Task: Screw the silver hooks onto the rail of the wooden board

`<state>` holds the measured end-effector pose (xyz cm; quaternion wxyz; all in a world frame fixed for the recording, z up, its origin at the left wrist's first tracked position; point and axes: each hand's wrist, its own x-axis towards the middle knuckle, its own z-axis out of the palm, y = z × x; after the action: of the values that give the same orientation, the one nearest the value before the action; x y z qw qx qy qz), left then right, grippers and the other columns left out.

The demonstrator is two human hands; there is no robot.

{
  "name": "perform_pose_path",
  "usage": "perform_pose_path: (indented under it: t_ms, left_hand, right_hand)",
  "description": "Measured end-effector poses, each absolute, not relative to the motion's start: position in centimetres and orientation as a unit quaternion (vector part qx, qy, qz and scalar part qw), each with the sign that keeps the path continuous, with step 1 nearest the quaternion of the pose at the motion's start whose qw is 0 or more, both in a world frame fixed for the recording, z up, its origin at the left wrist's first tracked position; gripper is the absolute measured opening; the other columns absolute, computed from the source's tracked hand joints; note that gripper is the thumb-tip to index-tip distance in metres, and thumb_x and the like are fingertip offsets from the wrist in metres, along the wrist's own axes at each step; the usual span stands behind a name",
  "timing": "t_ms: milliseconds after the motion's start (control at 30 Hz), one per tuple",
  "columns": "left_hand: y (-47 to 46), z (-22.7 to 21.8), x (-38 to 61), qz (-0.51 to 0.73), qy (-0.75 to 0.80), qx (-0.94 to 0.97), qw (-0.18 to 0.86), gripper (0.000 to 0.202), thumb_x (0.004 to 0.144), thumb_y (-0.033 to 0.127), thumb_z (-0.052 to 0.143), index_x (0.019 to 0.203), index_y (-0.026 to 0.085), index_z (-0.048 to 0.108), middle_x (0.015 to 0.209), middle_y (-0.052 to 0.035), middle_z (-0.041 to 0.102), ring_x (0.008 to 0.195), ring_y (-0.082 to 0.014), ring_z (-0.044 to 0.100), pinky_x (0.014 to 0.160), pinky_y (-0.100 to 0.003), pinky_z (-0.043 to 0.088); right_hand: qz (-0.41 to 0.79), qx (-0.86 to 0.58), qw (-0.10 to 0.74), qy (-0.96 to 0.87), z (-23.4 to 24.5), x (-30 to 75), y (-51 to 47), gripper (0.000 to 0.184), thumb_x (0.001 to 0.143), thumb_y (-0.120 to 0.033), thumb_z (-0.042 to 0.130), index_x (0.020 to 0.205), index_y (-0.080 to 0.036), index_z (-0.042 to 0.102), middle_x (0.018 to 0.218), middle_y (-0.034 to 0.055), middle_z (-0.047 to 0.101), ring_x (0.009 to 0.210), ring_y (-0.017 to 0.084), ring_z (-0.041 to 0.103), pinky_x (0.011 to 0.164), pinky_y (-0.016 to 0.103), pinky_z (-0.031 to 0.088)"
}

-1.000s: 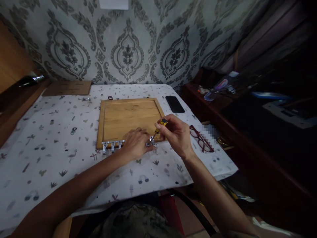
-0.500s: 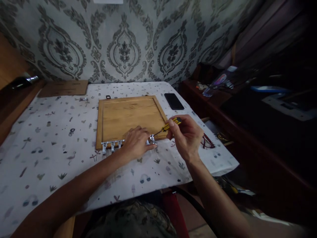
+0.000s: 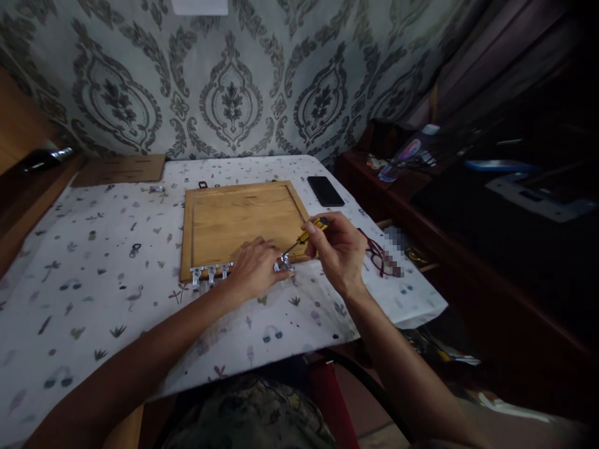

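Note:
A framed wooden panel (image 3: 243, 218) lies flat on the table, with several shiny metal clips (image 3: 211, 273) in a row along its near edge. My left hand (image 3: 255, 267) rests on that edge, fingers laid over the wood and thumb stretched against the rightmost clip (image 3: 283, 262). Part of the row is hidden under this hand. My right hand (image 3: 340, 249) is closed around the yellow-and-black handle of a screwdriver (image 3: 312, 231). The screwdriver slants down to the left, its tip at the rightmost clip; exact contact is too small to make out.
Right of the panel lies a black phone (image 3: 325, 191). Red-framed glasses (image 3: 381, 259) sit beside my right wrist. A cardboard piece (image 3: 119, 169) and small metal parts (image 3: 156, 189) are at the back left. A plastic bottle (image 3: 408, 153) stands on the dark furniture at right.
My right hand and the screwdriver have shifted slightly left and the shaft is a bit steeper. More of the glasses shows. My left hand stays on the panel's edge.

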<state>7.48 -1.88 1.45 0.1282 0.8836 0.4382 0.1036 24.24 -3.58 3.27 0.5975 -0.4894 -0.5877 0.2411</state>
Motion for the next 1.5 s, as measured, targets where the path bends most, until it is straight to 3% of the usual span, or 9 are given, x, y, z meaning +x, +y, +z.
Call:
perform_pose_path:
  t_ms: [400, 500, 600, 667, 867, 1067, 1167, 1333, 1500]
  left_hand:
    - [-1.9, 1.3, 7.3, 0.106, 0.437, 0.883, 0.133, 0.033, 0.09, 0.051, 0.07, 0.095, 0.019, 0.072, 0.104, -0.0066, 0.073, 0.106, -0.0272, 0.061, 0.083, -0.038, 0.046]
    - [-1.8, 1.2, 7.3, 0.105, 0.436, 0.883, 0.135, 0.034, 0.09, 0.052, 0.07, 0.097, 0.019, 0.073, 0.103, -0.0069, 0.073, 0.106, -0.0275, 0.061, 0.083, -0.038, 0.046]
    - [-1.8, 1.2, 7.3, 0.108, 0.434, 0.884, 0.135, 0.033, 0.09, 0.052, 0.071, 0.096, 0.019, 0.073, 0.102, -0.0064, 0.073, 0.106, -0.0276, 0.062, 0.084, -0.039, 0.046]
    - [-1.8, 1.3, 7.3, 0.105, 0.434, 0.884, 0.135, 0.032, 0.089, 0.05, 0.071, 0.095, 0.019, 0.073, 0.102, -0.0059, 0.073, 0.107, -0.028, 0.062, 0.084, -0.039, 0.046]
    - [-1.9, 1.4, 7.3, 0.099, 0.437, 0.884, 0.133, 0.033, 0.09, 0.051, 0.07, 0.094, 0.018, 0.072, 0.104, -0.0063, 0.073, 0.107, -0.0286, 0.062, 0.083, -0.04, 0.047]
    - [-1.8, 1.3, 7.4, 0.097, 0.433, 0.886, 0.132, 0.035, 0.09, 0.052, 0.07, 0.099, 0.018, 0.073, 0.108, -0.0076, 0.073, 0.109, -0.0295, 0.062, 0.086, -0.041, 0.048]
    - [-1.8, 1.4, 7.4, 0.094, 0.436, 0.885, 0.134, 0.035, 0.091, 0.052, 0.069, 0.1, 0.018, 0.074, 0.107, -0.0075, 0.074, 0.109, -0.0296, 0.062, 0.085, -0.04, 0.047]
    - [-1.8, 1.4, 7.4, 0.1, 0.429, 0.888, 0.13, 0.034, 0.09, 0.051, 0.07, 0.096, 0.017, 0.074, 0.103, -0.0084, 0.074, 0.105, -0.0289, 0.063, 0.086, -0.04, 0.048]
    - [-1.8, 1.6, 7.5, 0.101, 0.43, 0.887, 0.134, 0.033, 0.089, 0.05, 0.072, 0.094, 0.017, 0.074, 0.102, -0.0085, 0.074, 0.106, -0.0299, 0.064, 0.086, -0.042, 0.05]
  right_hand:
    - [0.256, -0.504, 0.549, -0.616, 4.6, 23.8, -2.3, 0.055, 0.073, -0.064, 0.081, 0.071, -0.025, 0.042, 0.058, -0.0079, 0.05, 0.041, 0.007, 0.05, 0.037, 0.02, 0.038]
    - [0.294, -0.477, 0.547, -0.622, 4.6, 24.1, -2.3, 0.05, 0.074, -0.064, 0.08, 0.08, -0.024, 0.05, 0.063, -0.0074, 0.052, 0.044, 0.007, 0.051, 0.039, 0.02, 0.042]
    - [0.326, -0.435, 0.523, -0.657, 4.8, 24.7, -2.5, 0.045, 0.085, -0.064, 0.07, 0.101, -0.023, 0.062, 0.07, -0.0055, 0.058, 0.049, 0.008, 0.058, 0.049, 0.022, 0.051]
    - [0.341, -0.419, 0.51, -0.669, 4.9, 25.0, -2.6, 0.045, 0.088, -0.063, 0.066, 0.104, -0.021, 0.066, 0.075, -0.0032, 0.062, 0.051, 0.008, 0.061, 0.052, 0.022, 0.053]
    - [0.321, -0.46, 0.543, -0.625, 4.6, 24.5, -2.5, 0.047, 0.078, -0.064, 0.076, 0.081, -0.021, 0.06, 0.068, -0.0035, 0.062, 0.04, 0.005, 0.049, 0.037, 0.02, 0.039]
    - [0.298, -0.483, 0.572, -0.592, 4.2, 23.6, -2.5, 0.056, 0.069, -0.063, 0.085, 0.074, -0.024, 0.045, 0.059, -0.0073, 0.055, 0.039, 0.006, 0.047, 0.036, 0.019, 0.038]
    - [0.305, -0.477, 0.572, -0.594, 4.1, 23.8, -2.6, 0.052, 0.073, -0.065, 0.081, 0.078, -0.023, 0.05, 0.062, -0.0067, 0.056, 0.041, 0.006, 0.048, 0.038, 0.019, 0.04]
    - [0.301, -0.462, 0.561, -0.618, 4.2, 24.5, -2.9, 0.05, 0.086, -0.067, 0.067, 0.103, -0.02, 0.065, 0.078, -0.001, 0.067, 0.044, 0.006, 0.051, 0.043, 0.021, 0.044]
    - [0.285, -0.454, 0.533, -0.655, 4.5, 24.8, -3.1, 0.047, 0.091, -0.063, 0.062, 0.108, -0.019, 0.07, 0.086, 0.0025, 0.071, 0.049, 0.006, 0.052, 0.049, 0.024, 0.045]
